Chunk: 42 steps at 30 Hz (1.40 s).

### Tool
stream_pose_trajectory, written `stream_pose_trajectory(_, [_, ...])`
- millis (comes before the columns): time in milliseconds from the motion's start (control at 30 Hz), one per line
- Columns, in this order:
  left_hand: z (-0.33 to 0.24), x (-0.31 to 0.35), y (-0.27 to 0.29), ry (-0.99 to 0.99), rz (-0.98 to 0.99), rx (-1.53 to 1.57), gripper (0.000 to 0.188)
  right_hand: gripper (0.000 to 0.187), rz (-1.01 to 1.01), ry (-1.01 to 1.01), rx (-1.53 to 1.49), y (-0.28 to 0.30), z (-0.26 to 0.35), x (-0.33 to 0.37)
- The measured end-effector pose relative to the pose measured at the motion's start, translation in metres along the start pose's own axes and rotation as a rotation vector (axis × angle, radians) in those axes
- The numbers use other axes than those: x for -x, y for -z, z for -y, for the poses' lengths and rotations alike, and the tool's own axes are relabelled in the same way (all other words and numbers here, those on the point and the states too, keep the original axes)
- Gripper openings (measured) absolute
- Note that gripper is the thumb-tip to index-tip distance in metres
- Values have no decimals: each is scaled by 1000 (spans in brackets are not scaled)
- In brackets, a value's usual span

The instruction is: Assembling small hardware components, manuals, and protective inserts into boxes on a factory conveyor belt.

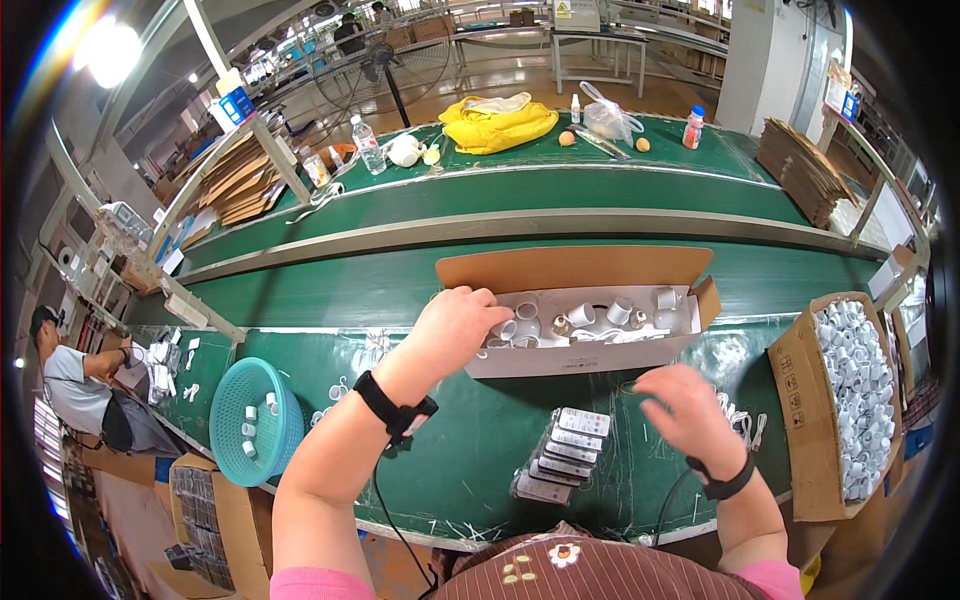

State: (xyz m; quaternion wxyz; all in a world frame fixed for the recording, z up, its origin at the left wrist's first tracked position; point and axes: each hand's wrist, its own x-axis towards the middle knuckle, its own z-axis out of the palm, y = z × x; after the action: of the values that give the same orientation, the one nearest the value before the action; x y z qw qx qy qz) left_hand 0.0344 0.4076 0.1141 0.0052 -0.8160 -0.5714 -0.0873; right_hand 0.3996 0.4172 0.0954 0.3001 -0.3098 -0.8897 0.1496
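Note:
A long white carton (590, 362) lies open across the green table, its brown flap raised at the back. Inside it are several white cup-shaped fittings (620, 310), small clear-and-metal pieces and white cable. My left hand (455, 330) is at the carton's left end, fingers curled down over the edge beside the fittings; what they grip is hidden. Over the table, just off the carton's front right, my right hand (688, 412) is empty with thumb and fingers apart. Between my arms sits an overlapping stack of flat white remote-like pieces (568, 455) in clear wrapping.
A teal basket (216, 420) holding a few white fittings stands at left. At right, a tall brown carton (795, 400) is full of white fittings. White cables (740, 418) lie near my right hand. A metal rail (520, 222) crosses behind. Another person (85, 375) works at far left.

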Motion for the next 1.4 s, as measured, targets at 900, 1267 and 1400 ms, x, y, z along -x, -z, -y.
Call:
stream_pose_trajectory(900, [-24,38,-7,91,-518,-103,21,61,510,-314,-271,-97,-37,34])
stream_pose_trajectory(1267, [-102,87,-75,139,-384,496,22,62,413,-661,-1008,-89,-63,30])
stream_pose_trajectory(1400, [-111,77,-99,251,-167,634,33,60,467,-563,-940,-74,-42,19])
